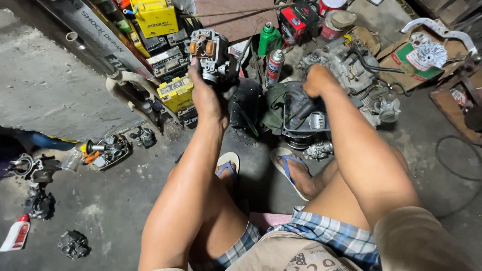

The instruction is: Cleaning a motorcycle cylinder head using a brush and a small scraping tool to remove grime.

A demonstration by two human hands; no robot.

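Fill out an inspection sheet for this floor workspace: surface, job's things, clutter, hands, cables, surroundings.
Surface: stained grey concrete floor.
Job's things: carburetor held up off the floor; black pan between the feet.
Clutter: engine parts at left, spray can, green bottle, white tube.
Hands: left hand grips the carburetor; right hand fisted above the pan, contents hidden.
Cables: black cable looped at right.
Surroundings: yellow batteries stacked behind, engine block.
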